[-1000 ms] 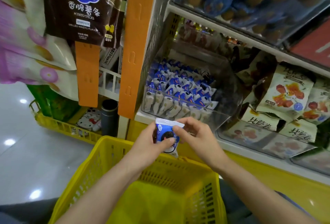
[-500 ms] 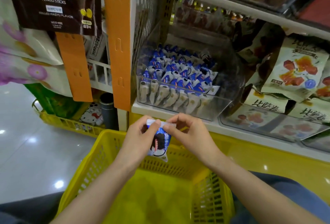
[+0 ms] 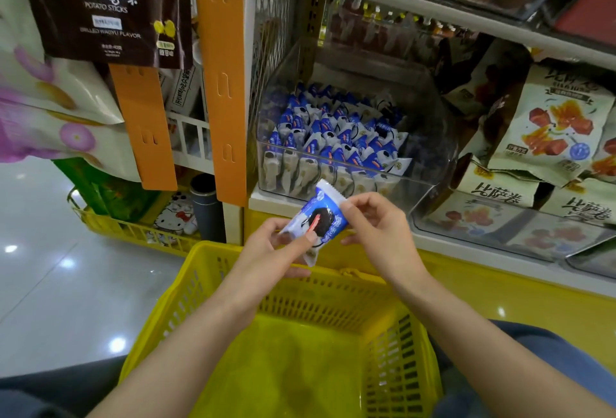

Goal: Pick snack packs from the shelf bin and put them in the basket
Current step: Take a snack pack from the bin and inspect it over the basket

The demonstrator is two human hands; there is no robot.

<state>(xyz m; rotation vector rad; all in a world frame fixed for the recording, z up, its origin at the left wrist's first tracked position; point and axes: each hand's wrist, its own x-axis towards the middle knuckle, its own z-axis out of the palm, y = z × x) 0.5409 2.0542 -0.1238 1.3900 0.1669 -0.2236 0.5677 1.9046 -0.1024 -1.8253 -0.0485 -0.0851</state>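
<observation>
**Entry: one snack pack held in both hands above the basket rim**

Nearest: yellow basket (image 3: 326, 297), slotted walls, sitting below the two forearms.

Above its far rim, the left hand (image 3: 266, 251) grips the lower end of one blue-and-white snack pack (image 3: 320, 217). The thumb is pressed across the printed front and the fingers are curled behind.

The right hand (image 3: 376, 227), fingers curled, pinches the pack's upper right edge between thumb and forefinger (contact is narrow; only the fingertips meet the wrapper).

The pack is tilted. It hangs clear of the basket and in front of the shelf edge, inside neither container.

Behind: clear shelf bin (image 3: 430, 137) on the lower shelf, holding rows of matching blue-and-white packs (image 3: 333, 130) standing on end.

Right of the bin: pale pouches (image 3: 560, 124) with red pictures, above another clear bin.

Left of the bin: an orange hanging strip (image 3: 223, 84), and a brown potato-sticks bag (image 3: 110, 7) higher up.

Far left, on the glossy floor (image 3: 66, 284): a second yellow basket (image 3: 133, 230)
</observation>
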